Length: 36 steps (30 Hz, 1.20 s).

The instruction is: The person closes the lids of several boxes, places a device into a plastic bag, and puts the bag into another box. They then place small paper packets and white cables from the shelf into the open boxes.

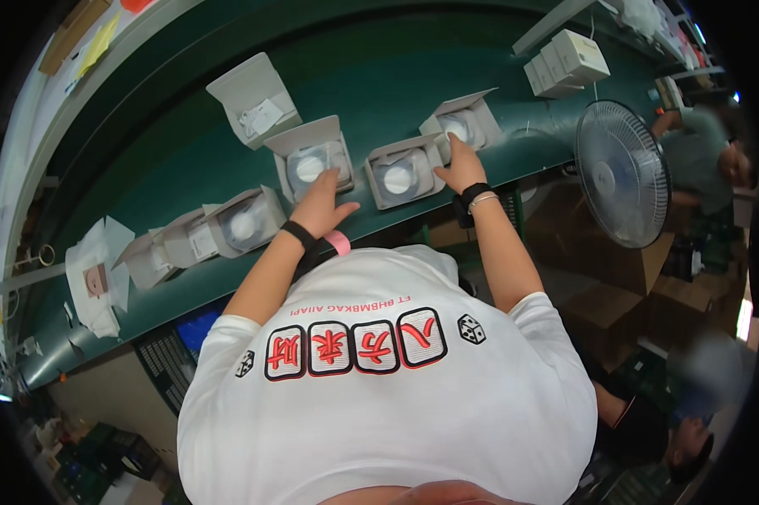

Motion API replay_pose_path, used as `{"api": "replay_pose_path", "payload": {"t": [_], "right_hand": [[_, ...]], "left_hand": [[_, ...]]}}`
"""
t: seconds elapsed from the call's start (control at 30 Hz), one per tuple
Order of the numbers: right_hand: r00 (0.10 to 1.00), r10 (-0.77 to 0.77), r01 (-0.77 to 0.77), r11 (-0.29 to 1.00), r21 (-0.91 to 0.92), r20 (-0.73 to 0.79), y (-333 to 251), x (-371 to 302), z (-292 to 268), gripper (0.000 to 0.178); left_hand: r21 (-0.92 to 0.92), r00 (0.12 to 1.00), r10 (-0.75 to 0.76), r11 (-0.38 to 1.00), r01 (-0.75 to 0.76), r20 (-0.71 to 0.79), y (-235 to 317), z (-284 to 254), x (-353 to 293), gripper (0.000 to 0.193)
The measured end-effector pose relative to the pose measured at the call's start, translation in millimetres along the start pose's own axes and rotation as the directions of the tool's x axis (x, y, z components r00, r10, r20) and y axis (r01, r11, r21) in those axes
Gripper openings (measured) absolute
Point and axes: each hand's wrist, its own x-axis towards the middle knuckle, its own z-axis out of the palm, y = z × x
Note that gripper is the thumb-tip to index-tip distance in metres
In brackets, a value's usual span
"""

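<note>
Boxes, pale and lidded, lie open on the green desk (169, 172), two of them under the hands. The box at the left (308, 133) holds a round white item (310, 169) in clear wrapping; the left hand (316, 204) reaches its near right corner, fingers forward and thumb spread well clear. The box at the right (432, 126) has the fingertips of the right hand (462, 170) over its contents, thumb standing apart from the forefinger; whether they grip the near wall, I cannot tell. Squarely between the hands sits a middle box (411, 197), also filled, near the right thumb. Just beyond the left one, a farther box (246, 82) shows white papers (262, 116). Leftward along the near edge runs a row of open boxes (179, 237), ending beside a white wrapper (93, 284) with a brownish square on it. Toward the upper right stands a group of closed white boxes (565, 63). A fan (622, 174) stands close by the desk's right side, partly blocking the view of a person (706, 160) behind it; brown cartons (602, 295) are below.
</note>
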Motion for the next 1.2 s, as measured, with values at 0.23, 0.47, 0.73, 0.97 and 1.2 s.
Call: {"api": "replay_pose_path", "payload": {"t": [0.23,0.47,0.73,0.97,1.2], "right_hand": [[0.984,0.049,-0.057,0.997,0.044,0.17,25.5,30.7,16.0,0.029],[0.994,0.027,-0.039,0.992,0.118,0.106,1.9,39.6,33.9,0.022],[0.975,-0.044,-0.016,0.963,0.268,0.218,-24.8,26.5,45.5,0.029],[0.888,-0.302,0.145,0.899,0.412,0.346,-5.1,24.2,28.6,0.029],[0.973,-0.069,0.127,0.958,0.258,-0.222,61.8,26.7,-30.4,0.04]], "left_hand": [[0.034,0.965,-0.26,0.965,0.26,-0.016,31.5,31.9,23.2,0.091],[0.213,0.924,-0.368,0.9,0.381,-0.1,54.6,55.3,7.4,0.085],[0.254,0.802,-0.556,0.761,0.596,-0.217,50.1,70.0,16.2,0.057],[0.219,0.66,-0.679,0.624,0.75,-0.323,55.5,76.8,17.6,0.038],[0.112,0.906,-0.249,0.947,0.302,-0.343,86.1,76.7,26.7,0.044]]}}
